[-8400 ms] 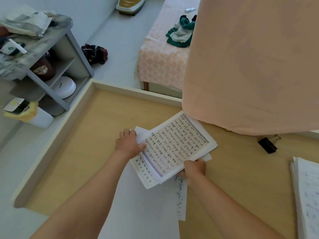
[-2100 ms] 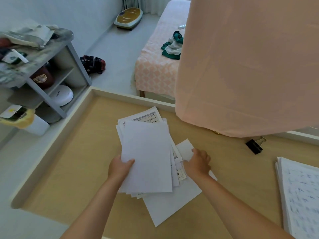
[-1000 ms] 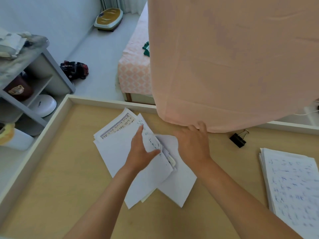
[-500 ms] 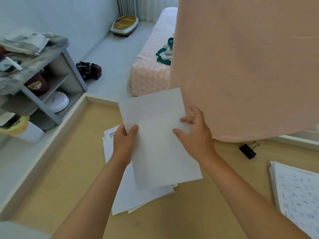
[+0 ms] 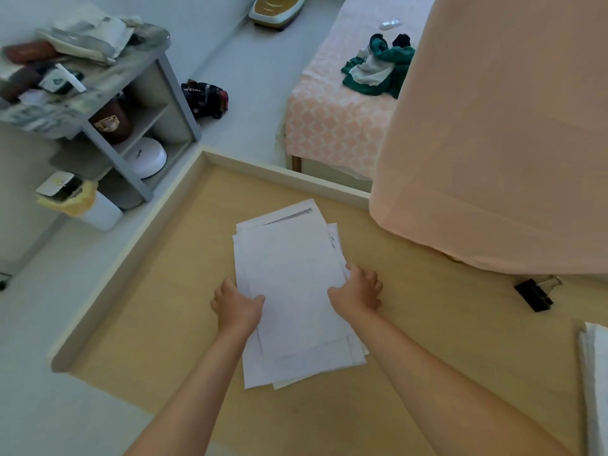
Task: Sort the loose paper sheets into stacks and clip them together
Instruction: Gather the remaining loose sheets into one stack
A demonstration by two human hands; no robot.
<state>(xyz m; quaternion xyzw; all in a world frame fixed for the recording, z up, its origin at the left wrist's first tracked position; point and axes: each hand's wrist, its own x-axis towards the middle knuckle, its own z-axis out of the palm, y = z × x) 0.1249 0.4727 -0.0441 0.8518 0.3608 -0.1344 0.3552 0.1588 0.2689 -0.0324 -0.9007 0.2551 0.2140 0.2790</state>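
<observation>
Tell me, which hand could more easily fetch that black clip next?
Probably the right hand. The binder clip lies on the table right of the paper stack, on that hand's side. The left hand grips the stack's opposite edge and would have to cross over it.

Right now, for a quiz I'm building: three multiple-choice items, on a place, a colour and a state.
1. Where is the binder clip relative to the paper stack? A on it; B right of it; C left of it.
2. The clip's colour? A black; B red; C yellow.
3. The stack is: A clipped; B unclipped, held by both hands; C rolled.
B: it lies beyond the right hand. A: its body is black. B: left hand and right hand hold its sides, unclipped.
</observation>
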